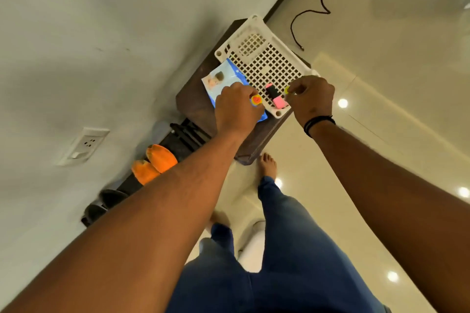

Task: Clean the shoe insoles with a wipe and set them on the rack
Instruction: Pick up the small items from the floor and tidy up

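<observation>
Insoles not identifiable in this view; wipe pack point(230, 76) and rack point(264, 58) both lie on dark low table point(193, 107).

Far left, on wall: white socket plate point(85, 145). Below it, by the wall on the floor: black footwear point(101, 207), then orange slippers point(153, 164).

Left hand point(237, 109): fingers curled, tips pinching a small round yellow-orange object point(256, 100). Blue wipe pack sits directly under these fingers and extends beyond them toward the wall.

Between the two sets of fingertips: pink-and-black highlighter point(276, 97), lying on the near corner of the white perforated rack. Rack touches the wipe pack's edge and stretches away past both hands.

Right hand point(311, 99): fingers curled, tips pinching a small yellow-green object point(287, 90) just beside the highlighter, over the rack's near edge. Black bands point(318, 123) on this wrist.

Beyond right fingers: black cable point(309, 11) on glossy floor.
</observation>
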A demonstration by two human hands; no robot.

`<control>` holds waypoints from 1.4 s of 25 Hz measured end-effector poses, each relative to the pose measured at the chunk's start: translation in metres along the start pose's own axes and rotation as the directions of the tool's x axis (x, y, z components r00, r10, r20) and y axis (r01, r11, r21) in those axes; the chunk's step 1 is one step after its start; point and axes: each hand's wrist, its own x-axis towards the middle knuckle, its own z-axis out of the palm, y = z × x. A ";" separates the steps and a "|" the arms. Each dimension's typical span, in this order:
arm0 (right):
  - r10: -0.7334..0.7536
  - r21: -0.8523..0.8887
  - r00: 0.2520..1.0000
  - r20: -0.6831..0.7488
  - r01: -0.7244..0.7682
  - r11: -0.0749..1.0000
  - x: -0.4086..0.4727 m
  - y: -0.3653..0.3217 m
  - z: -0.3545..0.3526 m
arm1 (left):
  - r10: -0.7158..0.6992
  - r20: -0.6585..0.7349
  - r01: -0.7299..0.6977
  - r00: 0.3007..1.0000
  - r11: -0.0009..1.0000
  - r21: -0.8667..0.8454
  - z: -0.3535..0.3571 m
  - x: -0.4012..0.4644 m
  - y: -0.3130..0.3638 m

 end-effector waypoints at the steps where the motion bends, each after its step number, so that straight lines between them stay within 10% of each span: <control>1: -0.006 -0.008 1.000 0.021 0.006 1.000 0.015 0.006 0.001 | -0.001 -0.014 0.001 1.000 1.000 0.024 0.010 0.015 0.004; 13: -0.109 -0.216 0.928 0.356 0.195 0.957 0.120 0.065 0.054 | -0.029 -0.049 0.038 0.998 0.981 0.191 0.127 0.119 0.005; 24: -0.202 -0.324 0.915 0.349 0.320 0.890 0.124 0.072 0.069 | -0.070 -0.048 0.079 0.996 0.970 0.229 0.145 0.141 0.002; 35: -0.287 -0.349 0.890 0.355 0.411 0.842 0.098 0.032 0.028 | -0.119 -0.137 0.110 0.983 0.992 -0.068 0.083 0.096 0.017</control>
